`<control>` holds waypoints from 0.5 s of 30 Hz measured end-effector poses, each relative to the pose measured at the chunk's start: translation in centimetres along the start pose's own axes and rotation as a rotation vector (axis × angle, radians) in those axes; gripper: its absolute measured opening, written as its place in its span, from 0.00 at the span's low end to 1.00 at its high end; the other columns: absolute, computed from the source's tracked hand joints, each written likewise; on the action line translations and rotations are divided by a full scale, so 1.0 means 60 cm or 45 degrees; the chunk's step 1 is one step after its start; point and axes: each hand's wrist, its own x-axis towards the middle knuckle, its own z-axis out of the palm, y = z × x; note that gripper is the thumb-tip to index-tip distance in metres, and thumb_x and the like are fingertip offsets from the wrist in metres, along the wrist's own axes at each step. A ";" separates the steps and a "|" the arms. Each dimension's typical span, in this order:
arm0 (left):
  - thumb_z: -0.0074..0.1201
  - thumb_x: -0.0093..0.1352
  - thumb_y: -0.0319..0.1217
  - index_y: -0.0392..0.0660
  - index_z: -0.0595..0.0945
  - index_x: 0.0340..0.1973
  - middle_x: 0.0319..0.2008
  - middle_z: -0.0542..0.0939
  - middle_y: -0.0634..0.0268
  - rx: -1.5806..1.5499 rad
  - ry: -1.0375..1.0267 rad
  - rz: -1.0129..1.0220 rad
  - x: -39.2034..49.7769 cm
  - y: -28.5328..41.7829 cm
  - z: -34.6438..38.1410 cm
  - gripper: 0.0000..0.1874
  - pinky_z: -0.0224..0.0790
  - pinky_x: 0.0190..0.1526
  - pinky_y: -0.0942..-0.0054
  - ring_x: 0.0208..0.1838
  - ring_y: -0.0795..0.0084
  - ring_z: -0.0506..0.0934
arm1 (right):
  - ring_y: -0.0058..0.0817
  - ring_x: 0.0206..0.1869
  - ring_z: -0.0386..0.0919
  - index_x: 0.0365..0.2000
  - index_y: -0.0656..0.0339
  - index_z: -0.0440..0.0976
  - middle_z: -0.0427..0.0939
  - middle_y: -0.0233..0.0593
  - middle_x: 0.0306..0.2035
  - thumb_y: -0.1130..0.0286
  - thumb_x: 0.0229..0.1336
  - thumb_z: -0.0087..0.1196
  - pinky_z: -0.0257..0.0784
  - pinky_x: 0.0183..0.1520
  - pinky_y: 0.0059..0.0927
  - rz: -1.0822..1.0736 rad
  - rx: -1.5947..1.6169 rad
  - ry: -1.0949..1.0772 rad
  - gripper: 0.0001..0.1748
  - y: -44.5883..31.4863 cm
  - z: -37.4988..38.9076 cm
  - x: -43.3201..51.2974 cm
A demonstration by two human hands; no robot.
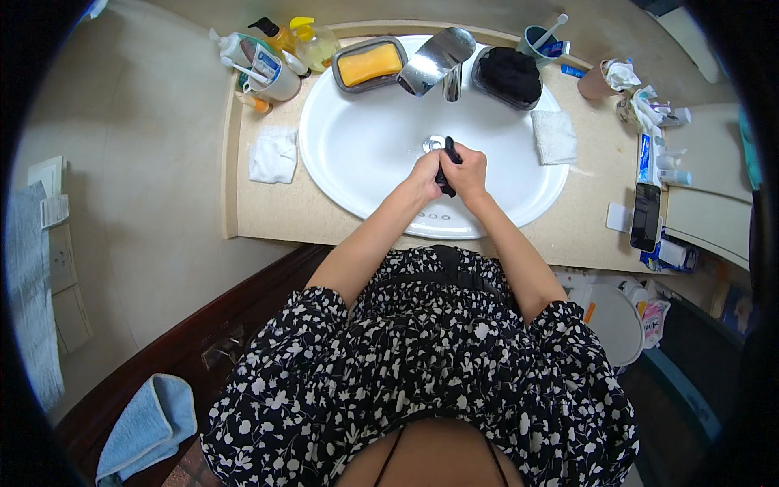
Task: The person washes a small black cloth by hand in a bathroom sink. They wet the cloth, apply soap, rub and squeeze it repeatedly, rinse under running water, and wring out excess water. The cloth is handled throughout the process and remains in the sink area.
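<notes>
Over the white oval sink (353,152), my left hand (426,176) and my right hand (467,171) are both closed around a black cloth (447,176). The hands nearly touch, and part of the cloth shows between and above them. Just beyond them is the metal drain (434,143). A chrome faucet (437,59) stands at the sink's far rim; no water is seen running. Left of it, a yellow soap bar (370,64) lies in a grey dish. To its right, a second dish holds a bunched black cloth (510,74).
Folded white cloths lie left (273,154) and right (554,137) of the sink. Cups with toothbrushes (281,84) and pump bottles (316,47) stand back left. A teal cup (535,45), a pinkish cup (596,82) and a phone (645,217) are at the right.
</notes>
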 end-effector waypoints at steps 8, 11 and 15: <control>0.47 0.69 0.46 0.44 0.74 0.38 0.33 0.77 0.62 -0.432 -0.248 -0.140 -0.025 0.010 -0.026 0.17 0.71 0.39 0.67 0.36 0.69 0.75 | 0.40 0.24 0.75 0.23 0.64 0.75 0.75 0.49 0.20 0.67 0.46 0.54 0.70 0.30 0.32 0.256 0.058 -0.039 0.09 0.050 -0.003 0.019; 0.50 0.69 0.36 0.39 0.73 0.49 0.48 0.74 0.53 -0.399 -0.043 0.004 -0.073 0.029 -0.005 0.17 0.64 0.58 0.63 0.49 0.62 0.74 | 0.25 0.27 0.75 0.29 0.64 0.76 0.77 0.35 0.24 0.58 0.54 0.55 0.71 0.34 0.28 0.977 0.883 -0.138 0.16 0.038 -0.043 0.034; 0.45 0.71 0.30 0.31 0.67 0.52 0.53 0.70 0.49 -0.255 -0.225 -0.171 -0.064 0.013 -0.057 0.18 0.60 0.63 0.64 0.54 0.58 0.71 | 0.23 0.40 0.74 0.34 0.62 0.73 0.77 0.34 0.33 0.59 0.55 0.56 0.71 0.39 0.29 0.890 1.234 -0.413 0.15 -0.003 -0.098 0.037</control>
